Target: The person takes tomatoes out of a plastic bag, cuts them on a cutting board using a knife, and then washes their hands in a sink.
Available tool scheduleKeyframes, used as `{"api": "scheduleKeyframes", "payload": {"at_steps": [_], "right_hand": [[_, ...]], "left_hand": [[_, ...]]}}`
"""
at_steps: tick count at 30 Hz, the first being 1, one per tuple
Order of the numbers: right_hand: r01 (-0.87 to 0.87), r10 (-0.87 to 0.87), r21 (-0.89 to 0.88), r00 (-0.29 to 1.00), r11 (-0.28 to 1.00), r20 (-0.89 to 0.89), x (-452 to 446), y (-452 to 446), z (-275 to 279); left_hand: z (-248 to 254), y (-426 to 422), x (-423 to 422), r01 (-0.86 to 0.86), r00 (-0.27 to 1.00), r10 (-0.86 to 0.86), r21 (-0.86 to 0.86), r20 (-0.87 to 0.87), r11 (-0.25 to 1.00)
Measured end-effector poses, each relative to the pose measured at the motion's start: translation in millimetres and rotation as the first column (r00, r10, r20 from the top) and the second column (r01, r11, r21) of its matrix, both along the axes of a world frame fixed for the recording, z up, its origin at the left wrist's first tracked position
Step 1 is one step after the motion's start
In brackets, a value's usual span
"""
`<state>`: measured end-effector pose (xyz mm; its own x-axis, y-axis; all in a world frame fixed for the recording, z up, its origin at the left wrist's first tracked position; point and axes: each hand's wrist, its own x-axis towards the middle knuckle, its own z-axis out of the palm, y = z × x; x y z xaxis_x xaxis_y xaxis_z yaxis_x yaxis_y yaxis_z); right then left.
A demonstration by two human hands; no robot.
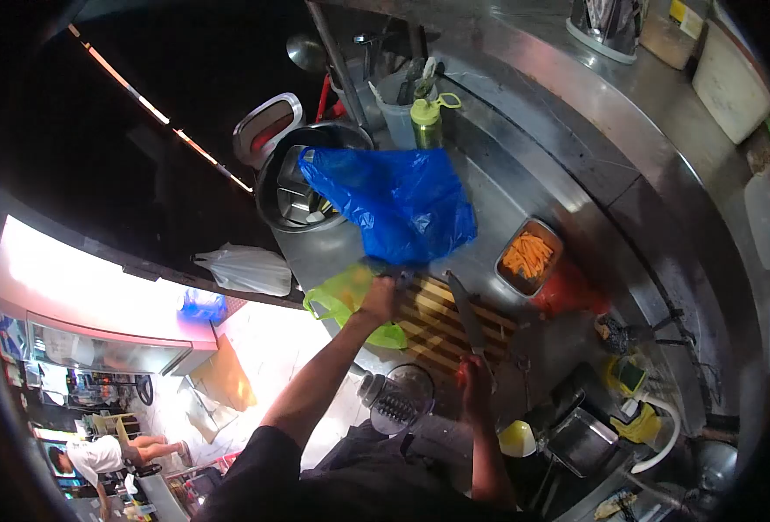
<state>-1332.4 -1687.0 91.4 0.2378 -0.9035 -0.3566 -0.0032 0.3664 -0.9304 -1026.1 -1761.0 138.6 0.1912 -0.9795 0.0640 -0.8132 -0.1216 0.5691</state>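
My right hand (474,376) is wrapped round the handle of a kitchen knife (466,315), its broad blade pointing away from me above a striped wooden cutting board (433,335). At the board's left edge, my left hand (379,300) is closed; something dark shows at its fingertips, too unclear to name. Beside that hand lies a yellow-green plastic bag (339,297). A blue plastic bag (411,204) spreads over the counter just beyond. To the right of the board, a metal container (508,277) holds orange strips (528,254).
Beyond the blue bag stand a large dark basin (267,196) and a green-lidded bottle (427,126). A white plastic bag (245,268) lies at left. On the right are a red bag (572,291) and a sink (583,439). Another person (97,457) is at lower left.
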Motion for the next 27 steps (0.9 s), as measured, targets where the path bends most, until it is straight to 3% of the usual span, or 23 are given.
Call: {"api": "scheduleKeyframes", "payload": {"at_steps": [2, 5, 8, 10, 11, 13, 14, 15, 17, 18, 20, 23, 24, 27], "right_hand": [[0.043, -0.048, 0.122, 0.998, 0.992, 0.038, -5.3, 3.6, -0.4], [0.077, -0.077, -0.008, 0.997, 0.997, -0.002, -13.1, 7.7, -20.2], [0.086, -0.111, 0.164, 0.982, 0.983, 0.155, -10.5, 3.5, -23.2], [-0.062, 0.036, 0.123, 0.979, 0.99, 0.199, -4.2, -12.5, -35.5], [-0.139, 0.114, 0.101, 0.969, 0.985, 0.218, 1.0, -19.1, -39.1], [-0.267, 0.266, 0.051, 0.963, 0.962, 0.032, 35.8, -36.7, 24.9], [-0.331, 0.332, 0.034, 0.941, 0.943, -0.065, 59.7, -45.5, 53.1], [-0.434, 0.434, -0.056, 0.901, 0.899, -0.001, 81.6, -52.0, 57.6], [-0.591, 0.626, -0.248, 0.775, 0.768, 0.091, 123.4, -62.6, 52.5], [-0.678, 0.711, -0.271, 0.702, 0.684, 0.04, 146.0, -66.8, 46.6], [-0.82, 0.845, -0.294, 0.531, 0.491, -0.069, 187.3, -72.3, 28.9], [-0.925, 0.872, -0.101, 0.379, 0.366, -0.31, 222.9, -82.1, 3.5], [-0.879, 0.773, -0.264, 0.475, 0.397, -0.42, 225.9, -80.2, -16.2], [-0.843, 0.722, -0.193, 0.532, 0.503, -0.443, 236.9, -90.6, 24.0]], "left_hand": [[25.5, 11.7, 2.8, 0.032, 0.997, -0.034, -0.025, -0.072, 0.999], [64.0, 49.4, 13.5, -0.046, 0.996, 0.032, -0.18, -0.079, 0.983], [76.6, 101.4, 35.0, -0.368, 0.929, 0.332, -0.326, -0.16, 0.871], [60.9, 129.9, 55.0, -0.533, 0.846, 0.492, -0.35, -0.207, 0.77], [43.3, 139.5, 63.3, -0.521, 0.848, 0.517, -0.366, -0.118, 0.771], [16.9, 153.7, 78.9, -0.496, 0.827, 0.559, -0.391, 0.061, 0.776], [15.0, 156.6, 85.3, -0.448, 0.879, 0.476, -0.299, 0.025, 0.842], [-12.0, 159.1, 99.6, -0.507, 0.86, 0.484, -0.176, -0.162, 0.844], [29.2, 139.5, 93.7, -0.483, 0.845, 0.463, -0.008, -0.266, 0.876], [35.2, 127.4, 91.3, -0.494, 0.809, 0.466, 0.015, -0.358, 0.869], [41.8, 106.2, 89.4, -0.503, 0.714, 0.456, 0.064, -0.531, 0.862], [58.3, 83.0, 101.9, -0.414, 0.634, 0.404, 0.151, -0.659, 0.898], [65.2, 76.2, 109.2, -0.379, 0.579, 0.46, 0.276, -0.673, 0.883], [27.2, 64.0, 124.0, -0.436, 0.031, 0.198, 0.166, -0.98, 0.885]]}}
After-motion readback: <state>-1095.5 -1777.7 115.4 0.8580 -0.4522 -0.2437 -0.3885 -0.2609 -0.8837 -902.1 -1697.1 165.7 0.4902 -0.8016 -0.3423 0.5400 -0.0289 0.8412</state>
